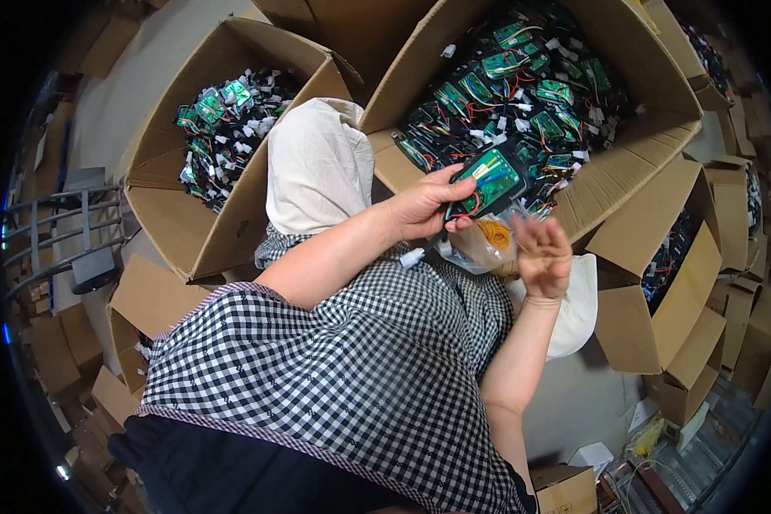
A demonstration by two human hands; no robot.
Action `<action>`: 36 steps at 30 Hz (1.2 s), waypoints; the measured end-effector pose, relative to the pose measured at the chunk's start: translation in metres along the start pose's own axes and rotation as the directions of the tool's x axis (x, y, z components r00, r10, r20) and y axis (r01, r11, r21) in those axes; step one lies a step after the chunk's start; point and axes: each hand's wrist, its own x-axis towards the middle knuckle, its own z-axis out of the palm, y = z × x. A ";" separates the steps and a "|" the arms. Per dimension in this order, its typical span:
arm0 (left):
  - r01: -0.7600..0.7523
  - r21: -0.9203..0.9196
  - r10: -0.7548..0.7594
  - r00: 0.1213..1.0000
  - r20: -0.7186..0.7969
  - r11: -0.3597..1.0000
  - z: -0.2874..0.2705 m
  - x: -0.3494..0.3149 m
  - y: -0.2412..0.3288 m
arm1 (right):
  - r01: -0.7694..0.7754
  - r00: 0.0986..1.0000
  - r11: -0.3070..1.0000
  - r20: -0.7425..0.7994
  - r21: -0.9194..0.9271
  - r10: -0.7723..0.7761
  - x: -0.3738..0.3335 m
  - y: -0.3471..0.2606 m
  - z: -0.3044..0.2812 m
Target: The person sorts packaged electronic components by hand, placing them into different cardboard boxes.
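Note:
My left hand (427,206) is closed on a green circuit board (493,178) in a black housing, its thumb on the board's near edge. Red and blue wires show on the board, and a white plug (412,258) hangs below the hand. Just right of the board, my right hand (545,261) is raised with its palm partly showing. Motion smears its fingers, so whether they hold anything cannot be made out. Between the two hands, a clear plastic bag (471,255) rests at my lap with orange rubber bands (494,233) in it.
Ahead stands a large cardboard box (651,141) heaped with wired circuit boards (552,90). Another cardboard box (167,214) at left holds more boards (223,111). Further boxes (660,317) crowd the right side. A metal rack (60,223) stands at far left.

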 end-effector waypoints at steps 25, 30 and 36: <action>0.262 0.960 0.467 0.864 -0.186 -0.101 0.029 -0.085 0.101 | -0.003 0.665 0.700 -0.525 -0.714 -0.532 0.043 -0.041 0.041; 0.955 -0.172 0.907 0.286 0.309 -0.242 -0.004 -0.158 0.176 | -0.339 0.597 0.657 -0.694 -0.673 -0.403 0.040 -0.043 -0.052; 0.017 1.000 0.643 0.766 -0.027 0.021 -0.004 -0.001 0.139 | -0.708 0.666 -0.364 -0.401 -0.605 -0.629 0.119 -0.031 -0.128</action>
